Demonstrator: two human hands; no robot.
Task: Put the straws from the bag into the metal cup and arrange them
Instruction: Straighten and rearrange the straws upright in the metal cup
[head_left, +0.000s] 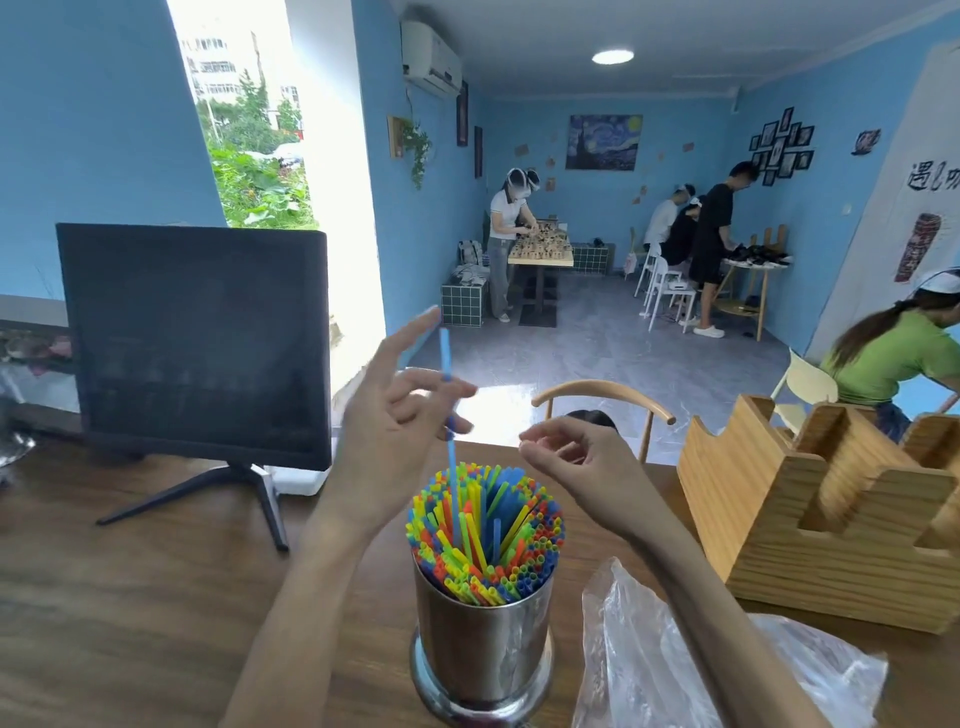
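Note:
A shiny metal cup (480, 639) stands on the wooden table near its front edge, packed with several coloured straws (488, 535). One blue straw (450, 452) sticks up well above the others, its lower end among them. My left hand (395, 415) pinches this blue straw between thumb and a finger, the other fingers spread upward. My right hand (576, 462) hovers just right of the bundle's top, fingers loosely curled, holding nothing. A crumpled clear plastic bag (691, 660) lies right of the cup, partly behind my right forearm.
A dark monitor (197, 343) on a stand sits at the left of the table. A wooden slotted holder (821, 514) stands at the right. A wooden chair back (602, 395) rises behind the table. Several people work at tables across the room.

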